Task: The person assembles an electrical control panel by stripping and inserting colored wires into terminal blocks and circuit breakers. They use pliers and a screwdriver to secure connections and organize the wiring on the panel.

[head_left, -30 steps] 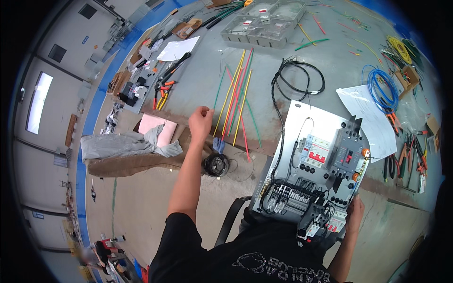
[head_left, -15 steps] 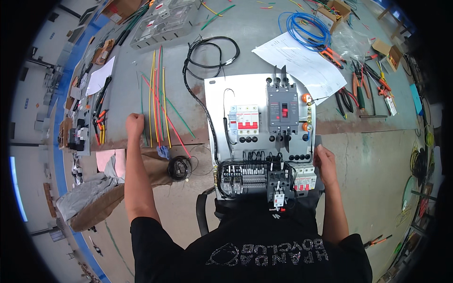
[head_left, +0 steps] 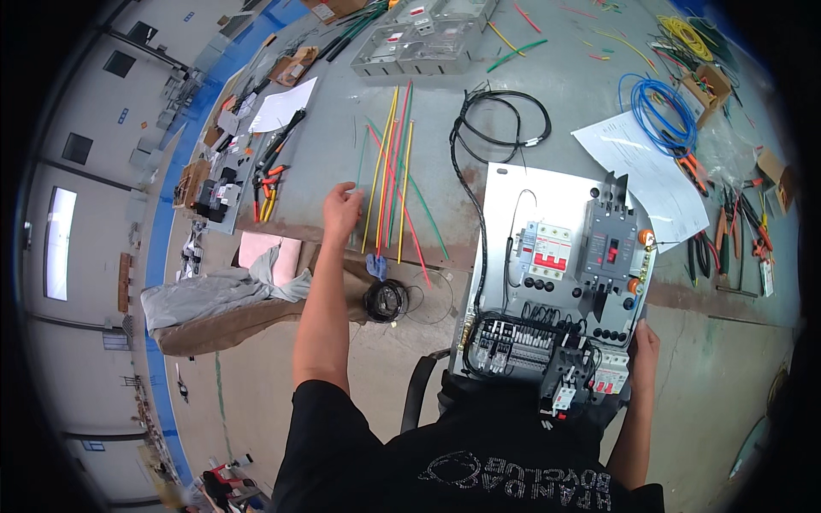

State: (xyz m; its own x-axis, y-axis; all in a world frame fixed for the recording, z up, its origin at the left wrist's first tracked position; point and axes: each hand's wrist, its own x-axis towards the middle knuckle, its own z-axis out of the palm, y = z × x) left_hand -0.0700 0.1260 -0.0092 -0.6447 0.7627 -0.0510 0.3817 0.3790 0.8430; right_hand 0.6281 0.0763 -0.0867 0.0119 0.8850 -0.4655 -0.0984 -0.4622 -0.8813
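Note:
Resting across my lap and tilted against the table's edge is a white metal mounting plate (head_left: 505, 201) with electrical parts fixed on it. A large dark grey circuit breaker (head_left: 609, 248) sits at its upper right, a white breaker with red levers (head_left: 547, 250) beside that, and a black contactor (head_left: 566, 368) low down. My right hand (head_left: 645, 349) is closed on the plate's right edge, its fingers partly hidden behind. My left hand (head_left: 344, 209) hovers over the table with fingers loosely apart, beside a thin green wire (head_left: 360, 171). Several yellow, red and green wires (head_left: 395, 162) lie just right of it.
A black cable loop (head_left: 505, 96) and a blue wire coil (head_left: 658, 120) on paper sheets (head_left: 637, 162) lie farther back. Pliers (head_left: 735, 222) are at the right, orange-handled tools (head_left: 267, 192) at the left. Below the table edge are a black wire coil (head_left: 386, 301) and a grey jacket (head_left: 214, 299).
The view has swung left, so the scene sits farther right. My left hand's curled fingers have loosened close to the wires. My right hand stays at the plate's edge.

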